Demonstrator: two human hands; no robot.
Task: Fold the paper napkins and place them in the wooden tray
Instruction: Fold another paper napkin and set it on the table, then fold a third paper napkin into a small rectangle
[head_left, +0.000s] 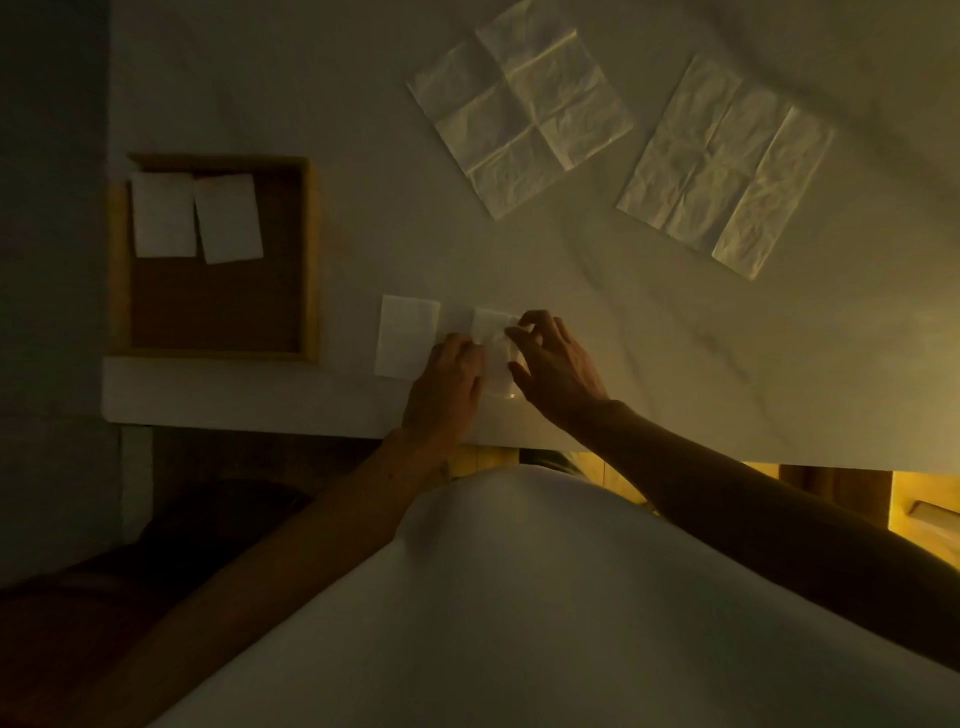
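Napkin (488, 325) pinched by left hand (447, 384) and right hand (558, 371) (2 in wooden tray (311, 260)).

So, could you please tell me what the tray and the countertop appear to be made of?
The tray looks like pale, matt wood at its rim, with a browner, grainy floor, possibly cork; the dim light leaves that open. The countertop looks like smooth white stone or a marble-look laminate, judging by its faint grey veins.

white napkins (405, 335), tan wooden tray (311, 260) with brown base, pale marbled table (675, 338).
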